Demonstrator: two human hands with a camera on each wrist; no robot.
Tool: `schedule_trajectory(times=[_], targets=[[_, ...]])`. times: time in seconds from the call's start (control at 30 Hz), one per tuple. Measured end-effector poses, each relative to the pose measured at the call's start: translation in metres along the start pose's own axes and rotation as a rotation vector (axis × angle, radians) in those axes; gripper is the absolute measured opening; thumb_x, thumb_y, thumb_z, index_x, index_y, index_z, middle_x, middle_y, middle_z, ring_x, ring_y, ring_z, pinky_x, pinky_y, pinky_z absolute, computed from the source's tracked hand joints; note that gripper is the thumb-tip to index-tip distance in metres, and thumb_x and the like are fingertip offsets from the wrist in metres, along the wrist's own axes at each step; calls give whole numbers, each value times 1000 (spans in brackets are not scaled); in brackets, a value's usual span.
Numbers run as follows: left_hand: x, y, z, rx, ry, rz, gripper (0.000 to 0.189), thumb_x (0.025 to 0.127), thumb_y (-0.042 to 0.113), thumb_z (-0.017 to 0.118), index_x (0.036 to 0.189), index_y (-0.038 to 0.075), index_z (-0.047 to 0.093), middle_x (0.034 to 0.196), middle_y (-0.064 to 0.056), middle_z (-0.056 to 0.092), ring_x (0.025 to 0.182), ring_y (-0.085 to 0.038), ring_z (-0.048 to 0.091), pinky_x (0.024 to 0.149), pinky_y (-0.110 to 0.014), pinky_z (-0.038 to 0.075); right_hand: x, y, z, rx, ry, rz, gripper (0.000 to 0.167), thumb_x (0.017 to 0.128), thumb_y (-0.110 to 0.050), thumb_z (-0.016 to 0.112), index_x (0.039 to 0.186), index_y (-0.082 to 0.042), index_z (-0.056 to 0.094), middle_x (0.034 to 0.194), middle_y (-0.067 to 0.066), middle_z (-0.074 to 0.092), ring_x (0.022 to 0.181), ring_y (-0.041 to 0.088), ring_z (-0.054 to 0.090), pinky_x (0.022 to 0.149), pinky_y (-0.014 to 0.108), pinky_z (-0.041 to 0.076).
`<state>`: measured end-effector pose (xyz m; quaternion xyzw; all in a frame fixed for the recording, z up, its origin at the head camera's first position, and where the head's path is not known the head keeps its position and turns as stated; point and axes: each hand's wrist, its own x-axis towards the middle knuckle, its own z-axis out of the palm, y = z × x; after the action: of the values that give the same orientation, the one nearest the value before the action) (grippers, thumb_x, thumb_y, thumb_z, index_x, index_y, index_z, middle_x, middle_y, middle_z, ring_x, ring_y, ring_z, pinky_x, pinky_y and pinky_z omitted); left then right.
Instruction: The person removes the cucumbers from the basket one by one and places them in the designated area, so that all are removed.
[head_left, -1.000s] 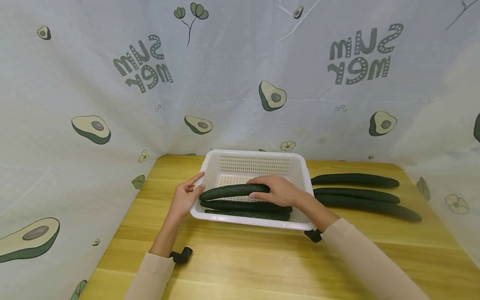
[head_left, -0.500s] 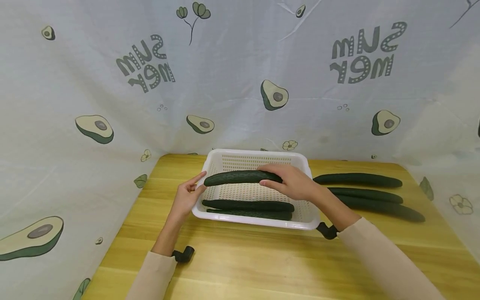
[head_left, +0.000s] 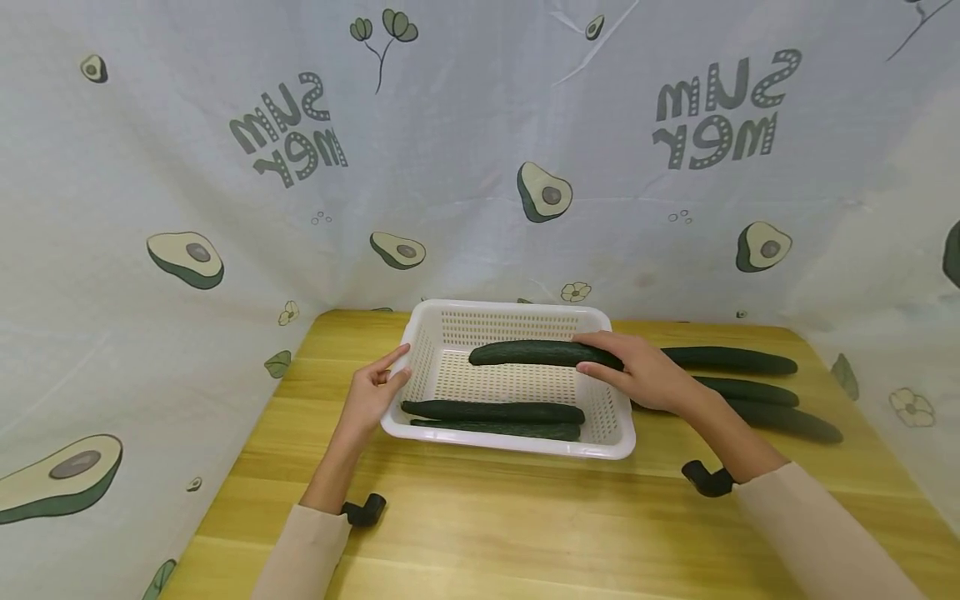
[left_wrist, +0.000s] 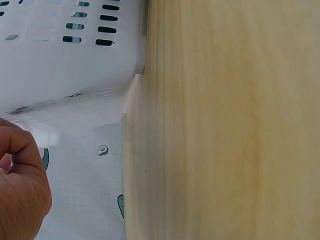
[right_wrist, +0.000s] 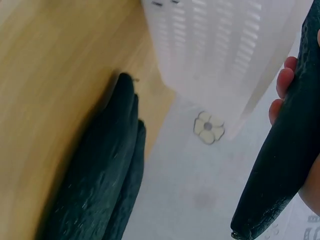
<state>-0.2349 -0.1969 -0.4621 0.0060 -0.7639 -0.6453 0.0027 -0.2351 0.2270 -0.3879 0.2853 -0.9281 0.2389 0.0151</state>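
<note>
A white perforated plastic basket [head_left: 517, 307] stands on the wooden table. My left hand [head_left: 367, 400] holds its left rim, thumb and index finger at the edge; in the left wrist view that hand [left_wrist: 22, 185] is only partly visible. My right hand [head_left: 637, 367] grips a dark green cucumber [head_left: 540, 352] above the basket's right half, lying roughly level. In the right wrist view this cucumber [right_wrist: 280, 145] lies in the fingers, one end sticking out past the hand. Two more cucumbers [head_left: 491, 412] lie side by side along the basket's near wall.
Right of the basket lie three cucumbers [head_left: 727, 360] on the table [head_left: 510, 525], partly covered by my right hand and forearm. A white cloth [head_left: 465, 150] printed with avocados hangs behind and beside the table.
The right hand has lifted the cucumber off the ones in the basket and carried it to the right. My left hand stays at the rim.
</note>
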Motion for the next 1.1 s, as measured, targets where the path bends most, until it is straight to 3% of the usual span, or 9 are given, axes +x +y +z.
schedule_trajectory(times=[0.2, 0.43, 0.93, 1.1], targets=[[0, 0, 0, -13, -14, 10, 47, 101, 18, 68, 146, 23, 61, 70, -5, 59, 69, -12, 63, 67, -26, 59, -22, 18, -7, -20, 21, 47, 55, 103, -36, 63, 150, -9, 53, 148, 18, 57, 132, 42, 56, 104, 64, 46], [0, 0, 0, -5, -11, 17, 47, 100, 19, 68, 146, 23, 60, 65, 1, 52, 60, -10, 54, 61, -24, 56, -45, 36, -14, -23, 53, 53, 45, 101, -33, 67, 141, -13, 61, 136, 12, 66, 117, 33, 64, 93, 58, 52], [-1, -1, 0, -8, -11, 8, 47, 100, 20, 68, 146, 23, 61, 66, 1, 52, 62, -10, 55, 63, -23, 56, -98, 68, -34, 1, 31, 181, 55, 103, -31, 63, 149, -3, 51, 149, 28, 51, 134, 54, 45, 99, 71, 41], [-1, 0, -1, 4, -7, 13, 47, 100, 20, 68, 146, 23, 61, 66, 1, 47, 56, -9, 45, 58, -21, 50, -118, 85, -37, 25, 29, 229, 56, 104, -29, 63, 151, -2, 47, 151, 31, 47, 134, 56, 42, 98, 70, 39]])
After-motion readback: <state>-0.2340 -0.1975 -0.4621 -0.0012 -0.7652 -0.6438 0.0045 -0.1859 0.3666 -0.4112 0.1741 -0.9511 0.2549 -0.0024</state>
